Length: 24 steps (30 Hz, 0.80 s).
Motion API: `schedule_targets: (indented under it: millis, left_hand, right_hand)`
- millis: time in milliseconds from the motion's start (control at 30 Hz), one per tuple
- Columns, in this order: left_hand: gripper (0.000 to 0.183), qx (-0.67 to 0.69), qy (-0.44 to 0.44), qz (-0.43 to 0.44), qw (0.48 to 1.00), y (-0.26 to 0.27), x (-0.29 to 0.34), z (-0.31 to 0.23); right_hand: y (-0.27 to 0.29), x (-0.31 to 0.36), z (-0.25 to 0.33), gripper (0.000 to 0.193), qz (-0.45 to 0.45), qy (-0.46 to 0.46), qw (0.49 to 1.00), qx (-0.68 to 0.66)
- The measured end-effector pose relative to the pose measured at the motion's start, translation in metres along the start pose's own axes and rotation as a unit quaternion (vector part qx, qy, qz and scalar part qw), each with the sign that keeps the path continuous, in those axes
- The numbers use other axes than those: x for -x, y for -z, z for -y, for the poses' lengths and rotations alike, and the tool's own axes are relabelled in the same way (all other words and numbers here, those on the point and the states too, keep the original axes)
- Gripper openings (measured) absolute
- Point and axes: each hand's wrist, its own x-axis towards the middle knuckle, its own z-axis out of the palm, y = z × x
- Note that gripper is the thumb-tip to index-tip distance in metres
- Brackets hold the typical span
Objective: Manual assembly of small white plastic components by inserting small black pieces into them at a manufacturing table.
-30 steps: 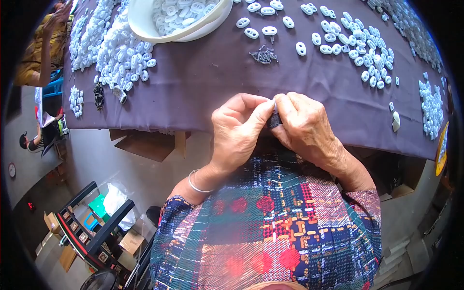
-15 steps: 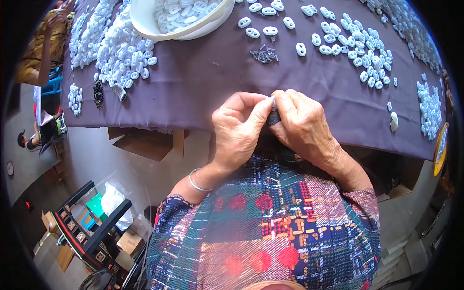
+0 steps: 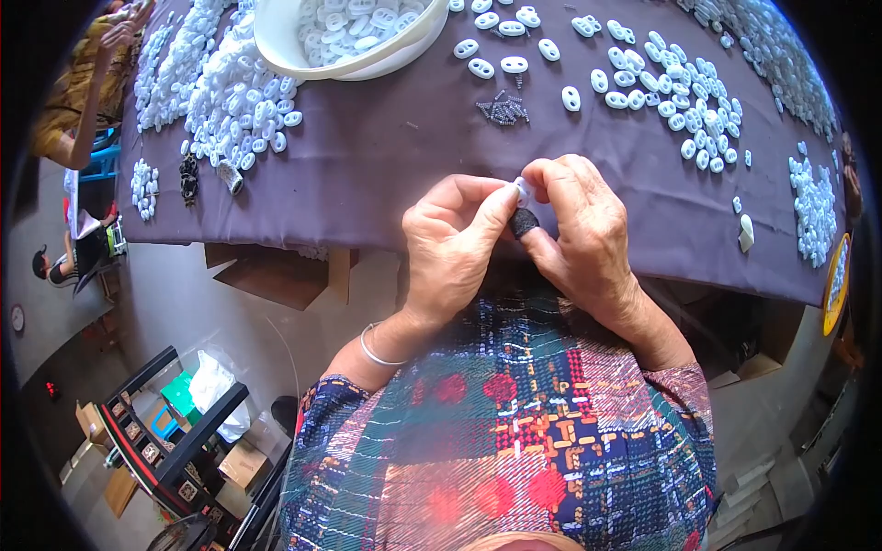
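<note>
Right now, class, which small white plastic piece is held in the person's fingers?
The white piece that the left hand pinches at its fingertips, close to the right hand; others lie on the dark tablecloth or in the white bowl.

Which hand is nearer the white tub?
Left. The left hand is below and right of the white tub in view; the right hand is farther right.

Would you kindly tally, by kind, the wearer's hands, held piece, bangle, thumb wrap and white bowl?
Hands, left hand and right hand: 2
White piece: 1
Silver bangle: 1
Black thumb wrap: 1
White bowl: 1
Total: 6
</note>
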Motion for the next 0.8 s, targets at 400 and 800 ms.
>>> schedule_targets:
  millis: [400,800]
  left_hand:
    - [0.011,0.009,0.009,-0.021,1.0,-0.005,0.001,0.0]
    - [0.007,-0.039,-0.026,-0.054,0.997,-0.009,0.003,0.005]
  right_hand:
    - [-0.003,0.003,-0.004,0.026,0.001,-0.026,0.999,-0.045]
    - [-0.013,0.006,-0.007,0.028,-0.03,-0.008,0.997,-0.068]
